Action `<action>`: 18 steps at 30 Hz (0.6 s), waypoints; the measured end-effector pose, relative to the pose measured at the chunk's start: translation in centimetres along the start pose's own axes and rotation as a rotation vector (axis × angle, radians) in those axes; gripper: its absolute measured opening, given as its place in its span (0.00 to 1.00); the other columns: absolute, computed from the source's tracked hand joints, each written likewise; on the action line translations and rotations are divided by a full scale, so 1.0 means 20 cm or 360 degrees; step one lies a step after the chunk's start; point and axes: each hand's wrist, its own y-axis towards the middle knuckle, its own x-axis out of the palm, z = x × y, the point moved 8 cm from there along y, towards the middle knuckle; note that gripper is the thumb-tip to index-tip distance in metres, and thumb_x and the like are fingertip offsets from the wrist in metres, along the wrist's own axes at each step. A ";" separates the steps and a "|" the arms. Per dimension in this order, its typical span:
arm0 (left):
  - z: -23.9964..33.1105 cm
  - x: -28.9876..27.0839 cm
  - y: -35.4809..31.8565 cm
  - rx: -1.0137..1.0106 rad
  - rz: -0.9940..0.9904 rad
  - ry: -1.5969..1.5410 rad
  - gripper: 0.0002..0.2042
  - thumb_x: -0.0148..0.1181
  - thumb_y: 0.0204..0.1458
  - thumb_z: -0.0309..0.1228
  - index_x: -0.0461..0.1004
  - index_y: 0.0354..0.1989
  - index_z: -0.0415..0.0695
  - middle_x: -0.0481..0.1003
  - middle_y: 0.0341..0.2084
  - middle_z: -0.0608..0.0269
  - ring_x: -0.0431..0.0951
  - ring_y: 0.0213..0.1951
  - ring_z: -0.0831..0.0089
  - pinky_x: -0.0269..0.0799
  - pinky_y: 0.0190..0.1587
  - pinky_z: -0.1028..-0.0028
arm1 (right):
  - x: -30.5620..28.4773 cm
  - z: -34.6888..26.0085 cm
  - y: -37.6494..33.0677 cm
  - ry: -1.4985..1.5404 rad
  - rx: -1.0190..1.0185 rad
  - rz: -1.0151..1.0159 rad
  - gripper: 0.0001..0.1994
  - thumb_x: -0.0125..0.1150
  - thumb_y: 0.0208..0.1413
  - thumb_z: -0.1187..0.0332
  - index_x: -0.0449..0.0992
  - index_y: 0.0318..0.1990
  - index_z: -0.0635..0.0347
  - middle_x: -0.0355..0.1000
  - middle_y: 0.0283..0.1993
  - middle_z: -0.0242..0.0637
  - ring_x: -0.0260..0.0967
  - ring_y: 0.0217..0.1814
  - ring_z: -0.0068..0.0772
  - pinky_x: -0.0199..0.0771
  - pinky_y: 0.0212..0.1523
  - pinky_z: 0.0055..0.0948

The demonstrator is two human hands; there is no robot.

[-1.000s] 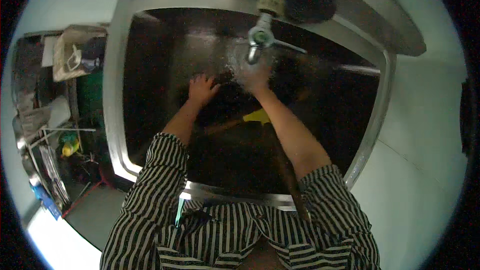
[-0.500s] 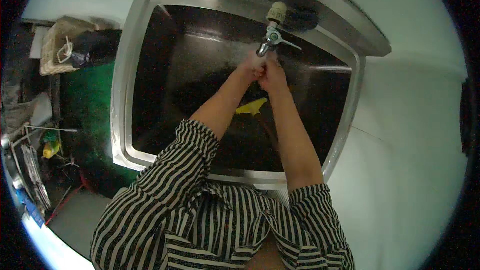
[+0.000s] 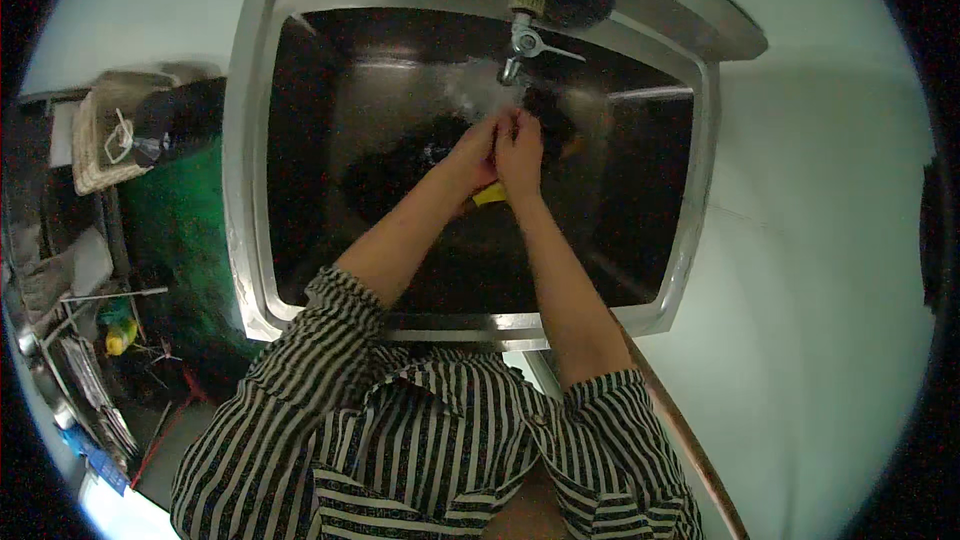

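Over a deep steel sink [image 3: 245, 190], my left hand [image 3: 478, 152] and my right hand [image 3: 522, 152] are pressed against each other, fingers closed, just below the metal tap [image 3: 517, 42]. Water sprays from the spout onto them. Neither hand appears to hold anything. A yellow object [image 3: 490, 196] lies in the dark basin right under my wrists, partly hidden by them. My striped sleeves are pushed up to the elbows.
Left of the sink stand a woven basket [image 3: 95, 140] and a dark bottle [image 3: 175, 120] above a green surface [image 3: 175, 240]. Racks with clutter and a small yellow item [image 3: 118, 336] fill the lower left. A pale wall is at the right, and a wooden stick [image 3: 685, 435] leans there.
A second ago my hands were apart, the left spread over the basin. They came together under the tap and have now dropped slightly lower, still pressed together.
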 end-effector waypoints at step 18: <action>-0.80 -0.08 -0.07 0.0847 -0.0799 0.3607 0.17 0.60 0.27 0.30 0.67 0.30 0.40 0.69 0.31 0.52 0.67 0.40 0.58 0.61 0.42 0.64 | -1.74 0.22 -1.33 0.0746 0.0957 0.1134 0.13 0.48 0.50 0.68 0.61 0.44 0.57 0.66 0.37 0.34 0.62 0.41 0.35 0.61 0.45 0.34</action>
